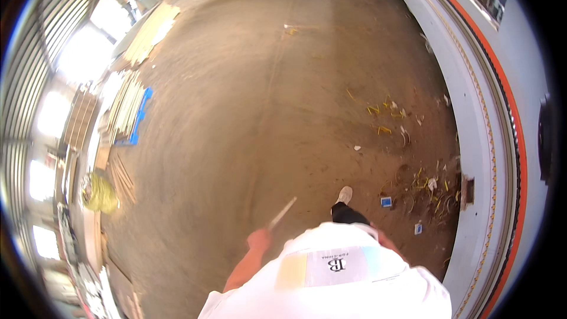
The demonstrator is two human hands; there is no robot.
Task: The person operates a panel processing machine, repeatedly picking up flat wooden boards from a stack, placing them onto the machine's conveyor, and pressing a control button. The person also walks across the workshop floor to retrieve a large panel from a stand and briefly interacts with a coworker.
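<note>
My left hand is out in front of my left side, closed around one end of a thin pale strip. The strip points forward and to the right over the floor. Motion blur hides what it is made of. Only a bit of my right arm or hand shows beside my white shirt. Its fingers are hidden by the shirt, so I cannot see whether it holds anything. One light shoe and a dark trouser leg show on the floor ahead of me.
A long white machine with an orange stripe runs along the right. Yellow strap scraps, litter and a small blue box lie near its base. At left are stacked boards on a blue pallet and a yellow-green sack.
</note>
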